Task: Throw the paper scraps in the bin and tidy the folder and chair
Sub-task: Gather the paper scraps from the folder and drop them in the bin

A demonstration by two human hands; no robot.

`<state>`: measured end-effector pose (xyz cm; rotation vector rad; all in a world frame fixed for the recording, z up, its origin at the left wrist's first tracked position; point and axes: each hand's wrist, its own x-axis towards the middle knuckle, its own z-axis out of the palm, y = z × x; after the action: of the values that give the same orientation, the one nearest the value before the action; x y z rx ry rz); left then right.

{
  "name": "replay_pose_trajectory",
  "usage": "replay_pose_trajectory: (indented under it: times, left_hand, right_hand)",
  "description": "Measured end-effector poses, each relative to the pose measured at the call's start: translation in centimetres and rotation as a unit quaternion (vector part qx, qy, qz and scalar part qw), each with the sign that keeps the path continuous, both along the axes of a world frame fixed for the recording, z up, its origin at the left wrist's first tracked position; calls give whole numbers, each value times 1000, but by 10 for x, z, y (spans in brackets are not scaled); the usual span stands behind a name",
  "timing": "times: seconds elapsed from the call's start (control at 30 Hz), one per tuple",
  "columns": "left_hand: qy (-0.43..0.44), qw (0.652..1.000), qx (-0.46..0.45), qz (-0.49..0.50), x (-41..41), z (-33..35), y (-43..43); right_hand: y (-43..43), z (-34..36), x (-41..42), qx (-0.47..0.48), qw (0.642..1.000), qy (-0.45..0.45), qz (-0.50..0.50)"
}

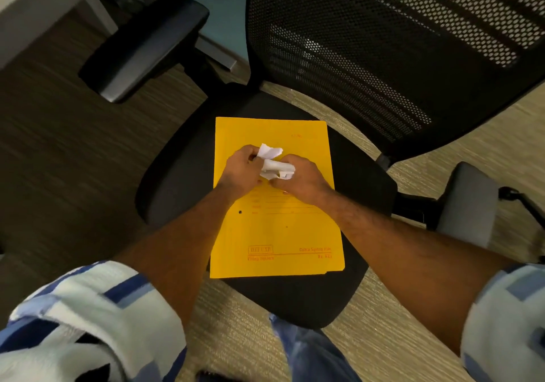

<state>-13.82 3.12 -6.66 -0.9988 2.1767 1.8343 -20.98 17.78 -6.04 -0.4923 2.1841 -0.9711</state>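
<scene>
Both hands, left hand (243, 165) and right hand (298, 175), curl round the white scraps (272, 162) above the yellow folder (277, 234) lying on the chair (182, 175) seat, probably bunching them into one wad for the bin.

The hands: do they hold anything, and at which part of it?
Yes. The left hand pinches the upper paper scrap at its left end; the right hand curls round the right side of the lower paper scrap, above the folder.
</scene>
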Motion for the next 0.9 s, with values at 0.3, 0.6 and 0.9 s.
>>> replay_pose_trajectory:
  times: [0.3,0.6,0.9]
  left_hand:
    - [41,983,153,98,74,15,-11]
    - [71,963,143,216,178,12,-40]
    - [77,933,109,335,313,1,-59]
  right_hand:
    - [-41,8,51,-9,998,2,64]
    - [-95,16,139,-16,986,-1,166]
    - [-139,14,248,-15,961,-24,275]
